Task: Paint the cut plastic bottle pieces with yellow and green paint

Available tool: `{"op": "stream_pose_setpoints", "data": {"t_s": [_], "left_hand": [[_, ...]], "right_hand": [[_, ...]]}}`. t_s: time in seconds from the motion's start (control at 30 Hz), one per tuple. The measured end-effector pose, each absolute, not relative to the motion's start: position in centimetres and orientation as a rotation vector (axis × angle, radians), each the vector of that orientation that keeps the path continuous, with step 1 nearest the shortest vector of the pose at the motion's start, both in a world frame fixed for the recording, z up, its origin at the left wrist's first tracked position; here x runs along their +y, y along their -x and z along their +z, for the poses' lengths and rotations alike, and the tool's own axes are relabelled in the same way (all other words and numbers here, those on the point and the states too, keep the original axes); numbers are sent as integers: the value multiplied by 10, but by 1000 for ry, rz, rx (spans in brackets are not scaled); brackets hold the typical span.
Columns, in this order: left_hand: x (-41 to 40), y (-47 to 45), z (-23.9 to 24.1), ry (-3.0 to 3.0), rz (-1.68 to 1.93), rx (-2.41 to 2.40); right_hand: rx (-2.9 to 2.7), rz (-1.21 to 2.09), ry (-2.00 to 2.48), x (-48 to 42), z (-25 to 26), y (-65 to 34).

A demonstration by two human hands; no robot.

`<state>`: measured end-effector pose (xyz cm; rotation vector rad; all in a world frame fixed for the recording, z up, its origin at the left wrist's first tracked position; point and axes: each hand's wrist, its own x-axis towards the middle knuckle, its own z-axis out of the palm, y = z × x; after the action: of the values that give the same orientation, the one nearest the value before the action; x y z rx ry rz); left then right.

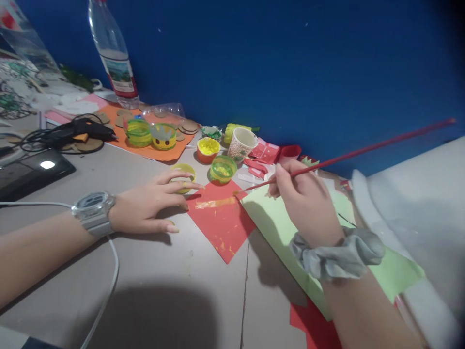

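My right hand (303, 201) is closed around a long red paintbrush (345, 157), whose tip rests at the upper right of a red paper square (225, 232). A pale yellow-orange streak (214, 202) runs across that paper, with small flecks below it. My left hand (156, 203) lies with fingers spread, fingertips at the paper's left edge. Just beyond those fingers sits a yellow ring-like cup (184, 170), partly hidden by them. Behind the paper stand a green-yellow cup (223, 169) with yellowish contents and an orange cup (208, 150) of bright yellow paint.
Light green paper (279, 228) lies under my right hand. A patterned paper cup (242, 144) stands behind. At the left are an orange sheet (156, 152) with decorated cups, a water bottle (116, 63), a black glue gun (83, 130) and a white cable (112, 276). A blue wall (290, 63) rises behind.
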<state>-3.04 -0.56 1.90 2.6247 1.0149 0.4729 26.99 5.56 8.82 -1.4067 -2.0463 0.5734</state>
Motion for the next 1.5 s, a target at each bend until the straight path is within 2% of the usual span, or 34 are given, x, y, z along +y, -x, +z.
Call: {"op": "stream_pose_setpoints", "data": {"t_s": [0.13,0.2,0.43,0.57,0.67,0.8,0.87,1.33,1.4,1.5], "left_hand": [[-6,31,18,-2631,491,1012],[-6,30,18,-2628,503,1011],[-5,30,19,-2640,478,997],[-6,31,18,-2633,485,995],[-6,32,16,-2652,496,981],[-6,32,14,-2653,536,981],[-6,33,14,-2654,530,982],[-4,32,17,-2669,501,964],[-5,32,17,-2669,509,960],[-5,32,15,-2652,543,974]], "right_hand": [[-1884,1033,1169,47,75,-256],[-1956,1091,1165,41,70,-249],[-2206,555,1352,48,83,-261],[-2214,448,1413,57,95,-275],[-2100,554,1375,54,98,-274],[-2011,1000,1177,46,85,-260],[-2049,1083,1168,44,77,-255],[-2188,446,1467,65,96,-282],[-2112,537,1411,61,98,-280],[-1985,891,1241,52,93,-270]]}}
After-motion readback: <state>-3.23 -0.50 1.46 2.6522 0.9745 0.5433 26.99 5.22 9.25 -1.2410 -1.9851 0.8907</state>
